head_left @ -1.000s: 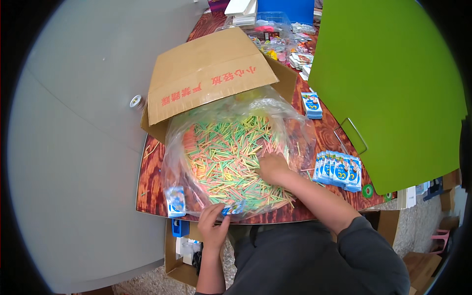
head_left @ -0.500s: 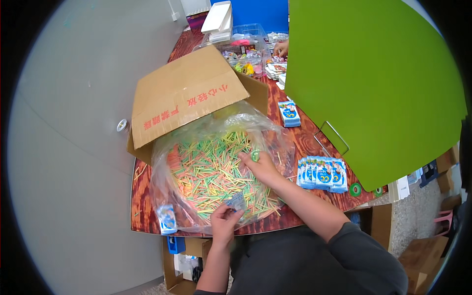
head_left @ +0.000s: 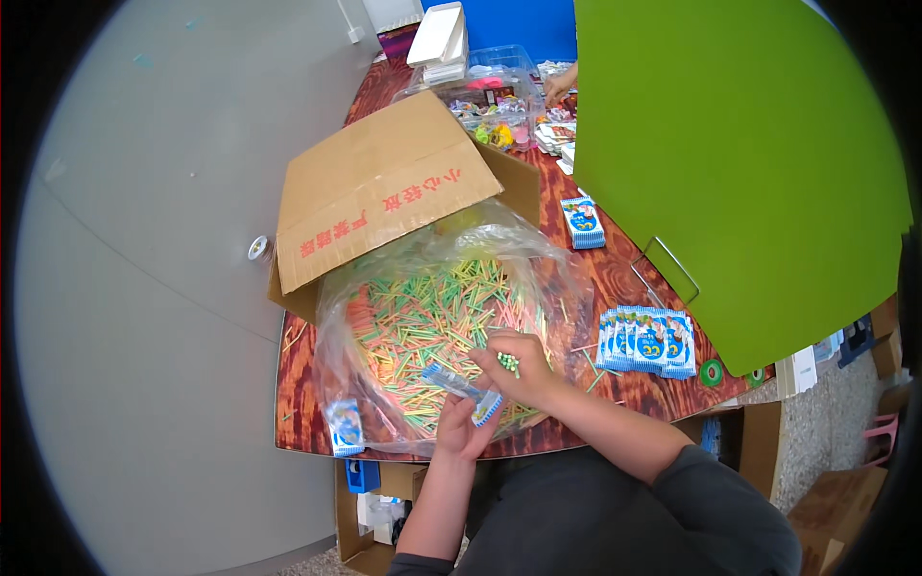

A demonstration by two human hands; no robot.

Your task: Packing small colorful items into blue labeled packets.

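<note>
My left hand [head_left: 463,432] grips a small blue-and-white packet [head_left: 469,388] by one end, above the near part of the stick pile. Beside it, my right hand [head_left: 526,372] is closed around a bunch of thin sticks [head_left: 508,362], their green and white ends poking out of the fist. Its fingertips are close to the packet; whether they touch it I cannot tell. Below both hands, many pink, yellow and green sticks [head_left: 423,322] lie in a clear plastic bag [head_left: 331,288] spilling from a tilted cardboard box [head_left: 384,182].
To the right lie a row of blue packets [head_left: 645,341] and a smaller stack [head_left: 583,223]; another packet [head_left: 345,427] lies at left. A green panel [head_left: 730,173] with a metal handle [head_left: 672,269] borders the table. Another person's hand [head_left: 560,84] is at the back by plastic tubs [head_left: 499,106].
My right hand has drawn back from the pile toward my left hand, with a bunch of sticks in its fist. The packet in my left hand has turned and shows more of its length.
</note>
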